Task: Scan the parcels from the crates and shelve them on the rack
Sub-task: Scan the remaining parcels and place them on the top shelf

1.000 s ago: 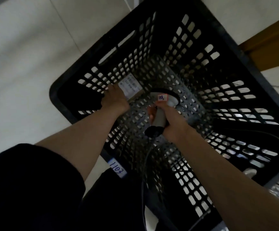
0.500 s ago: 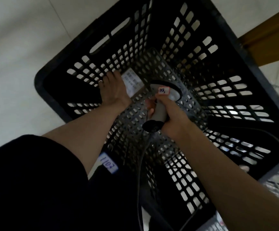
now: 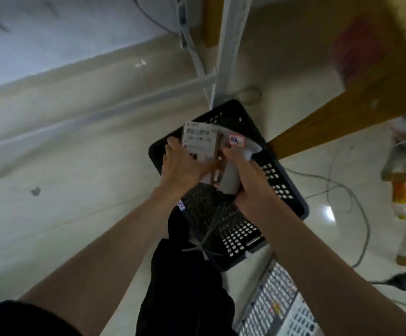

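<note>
Head view only: left hand grips the parcel, a small box w/ barcode label facing up, held above the black crate. Fingers curled round its left edge and underside. Right hand wraps the scanner handle, fingers closed on it, head touching the parcel's right side. Cable hangs down. Rack post behind the crate. Judgement: scan step; pull scanner back, aim at barcode, keep label flat & steady.

Matt black perforated plastic crate, paper-labelled cardboard parcel, glossy tiled floor, wooden table.
</note>
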Demonstrator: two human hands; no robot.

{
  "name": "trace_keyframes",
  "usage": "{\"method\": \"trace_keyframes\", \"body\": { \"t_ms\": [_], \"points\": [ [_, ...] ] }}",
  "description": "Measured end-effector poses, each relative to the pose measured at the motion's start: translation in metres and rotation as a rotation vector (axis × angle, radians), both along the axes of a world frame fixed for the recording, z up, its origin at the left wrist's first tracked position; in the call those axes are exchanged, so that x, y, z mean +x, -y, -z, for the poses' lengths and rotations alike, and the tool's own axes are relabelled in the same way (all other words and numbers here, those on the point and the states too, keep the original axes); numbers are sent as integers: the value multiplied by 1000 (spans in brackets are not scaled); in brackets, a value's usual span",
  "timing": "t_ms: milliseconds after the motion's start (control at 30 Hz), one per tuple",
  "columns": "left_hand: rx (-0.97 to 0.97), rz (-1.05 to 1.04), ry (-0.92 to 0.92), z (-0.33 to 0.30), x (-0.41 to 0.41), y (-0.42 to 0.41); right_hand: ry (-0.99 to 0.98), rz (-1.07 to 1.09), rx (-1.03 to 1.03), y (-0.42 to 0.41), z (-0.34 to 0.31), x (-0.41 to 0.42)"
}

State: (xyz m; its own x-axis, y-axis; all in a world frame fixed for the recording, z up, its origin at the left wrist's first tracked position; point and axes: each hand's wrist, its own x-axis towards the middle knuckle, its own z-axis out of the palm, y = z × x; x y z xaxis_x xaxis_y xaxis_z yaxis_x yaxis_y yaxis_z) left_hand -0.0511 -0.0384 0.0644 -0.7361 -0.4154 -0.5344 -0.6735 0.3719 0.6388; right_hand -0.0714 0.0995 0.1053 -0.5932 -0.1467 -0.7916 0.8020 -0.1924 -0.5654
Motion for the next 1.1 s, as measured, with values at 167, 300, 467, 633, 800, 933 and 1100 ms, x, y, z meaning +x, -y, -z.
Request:
{"method": "trace_keyframes", "body": {
  "t_ms": [167, 300, 467, 633, 800, 933, 1100],
  "points": [
    [97, -68, -79, -128, 38, 1, -135, -150, -58, -21, -125, 21],
    [124, -70, -152, -226, 68, 13, -189, -196, -162, -33, -219, 35],
    [249, -112, -220, -334, 102, 28, -251, -278, -212, -32, -319, 53],
    [323, -50, -296, -434, 137, 42, -332, -316, -230, -24, -406, 70],
    [255, 4, -427, -516, 163, 62, -455, -376, -253, -6, -477, 83],
    [189, -15, -543, -570, 185, 76, -553, -386, -299, 15, -527, 100],
    [-8, -61, -780, -628, 208, 96, -793, -322, -269, 37, -591, 120]
  ]
}}
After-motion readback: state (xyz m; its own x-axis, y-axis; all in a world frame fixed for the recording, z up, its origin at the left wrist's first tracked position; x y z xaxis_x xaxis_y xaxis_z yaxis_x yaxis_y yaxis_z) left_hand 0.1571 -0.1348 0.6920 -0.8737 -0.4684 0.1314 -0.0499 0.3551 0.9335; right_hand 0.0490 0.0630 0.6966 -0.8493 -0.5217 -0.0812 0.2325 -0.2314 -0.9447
